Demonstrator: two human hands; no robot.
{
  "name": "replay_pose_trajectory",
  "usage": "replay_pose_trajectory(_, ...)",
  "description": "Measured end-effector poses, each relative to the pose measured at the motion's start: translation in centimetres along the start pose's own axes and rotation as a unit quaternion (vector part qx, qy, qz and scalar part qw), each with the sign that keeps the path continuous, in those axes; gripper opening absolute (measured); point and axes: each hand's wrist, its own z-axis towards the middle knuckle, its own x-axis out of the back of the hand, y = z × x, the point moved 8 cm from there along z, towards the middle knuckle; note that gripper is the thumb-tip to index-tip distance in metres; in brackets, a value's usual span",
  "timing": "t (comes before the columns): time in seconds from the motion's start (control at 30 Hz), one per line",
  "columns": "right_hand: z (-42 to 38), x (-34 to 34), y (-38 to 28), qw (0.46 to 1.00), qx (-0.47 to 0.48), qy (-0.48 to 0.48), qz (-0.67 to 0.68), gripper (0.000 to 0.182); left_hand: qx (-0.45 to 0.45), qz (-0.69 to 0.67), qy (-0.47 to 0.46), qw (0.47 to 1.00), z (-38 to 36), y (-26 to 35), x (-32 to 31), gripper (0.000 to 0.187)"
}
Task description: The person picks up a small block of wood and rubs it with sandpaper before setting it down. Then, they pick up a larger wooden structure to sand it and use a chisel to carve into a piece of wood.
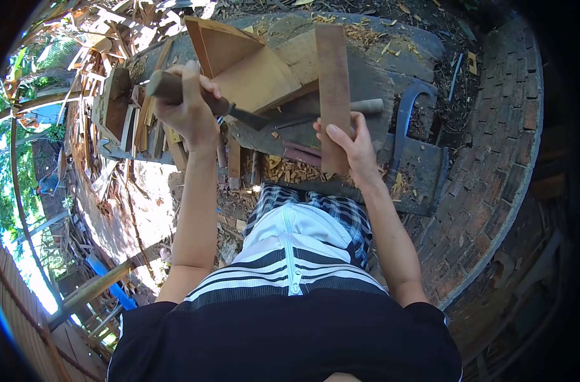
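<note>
My left hand (189, 108) is closed around the thick wooden handle of a chisel (248, 119), its dark blade pointing right over the bench. My right hand (352, 143) grips the lower part of a flat wooden board (332, 83), which extends away from me. The blade is apart from the board. Beyond my hands, a wooden block (255, 79) rests on the bench beside an angled wooden piece (223, 48). Partly behind the board lies another tool with a pale round handle (369, 107).
A dark worktop (379, 67) carries scattered shavings. A blue curved frame (404, 121) lies at its right. Wood offcuts (140, 124) are piled on the left, with chips (293, 170) near my lap. A curved brick edge (493, 153) runs along the right.
</note>
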Motion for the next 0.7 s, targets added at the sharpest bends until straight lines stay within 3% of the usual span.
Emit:
replay_pose_trajectory(0.3,6.6,-3.5,0.5,0.999,0.041,-0.035,-0.007,0.042,0.036,-0.054,0.059,0.996,-0.9,-0.7,2.9,0.016)
replay_pose_trajectory(0.53,7.5,-2.9,-0.4,0.998,0.048,-0.026,-0.005,0.041,0.022,-0.093,0.036,0.995,0.1,0.7,0.6,0.016)
replay_pose_trajectory(0.7,5.7,-2.5,-1.1,0.998,0.03,-0.02,0.06,0.041,0.011,-0.188,0.075,0.979,2.0,1.7,-2.4,0.019)
